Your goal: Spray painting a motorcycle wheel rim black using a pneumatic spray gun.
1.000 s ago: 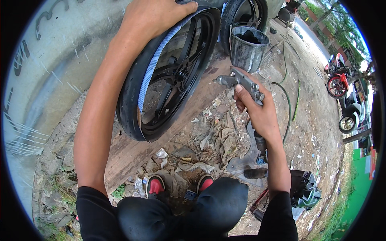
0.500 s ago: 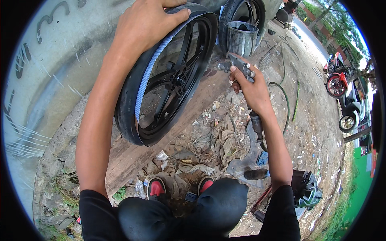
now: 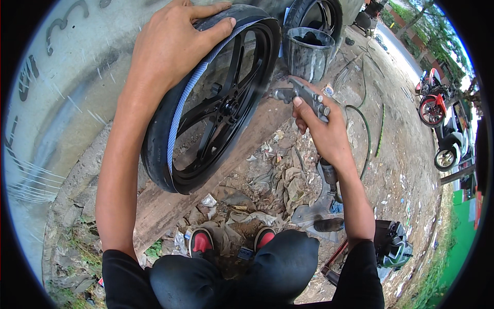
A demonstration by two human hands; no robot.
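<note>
A black spoked motorcycle wheel (image 3: 222,93) with its tyre (image 3: 156,148) on stands tilted on a brown ledge by the wall. Between tyre and rim runs a blue-and-white patterned strip (image 3: 181,112). My left hand (image 3: 172,44) is closed over the top of the tyre, its thumb on the near side. In my right hand (image 3: 329,134) is a grey metal spray gun (image 3: 304,93), gripped by its handle, with its nozzle pointed left at the wheel and apart from it. My trigger fingers are partly hidden behind the gun.
Beyond the gun a smeared clear bucket (image 3: 310,63) stands before a second wheel (image 3: 295,15). A dark hose (image 3: 368,139) crosses the dirt. Litter (image 3: 280,175) lies ahead of my shoes. A dark bottle (image 3: 328,225) and a helmet (image 3: 395,252) sit right; motorcycles (image 3: 431,110) are parked farther off.
The wheel has shifted slightly left and down, with my left hand moving left along with it. My right hand and the spray gun have moved a little down.
</note>
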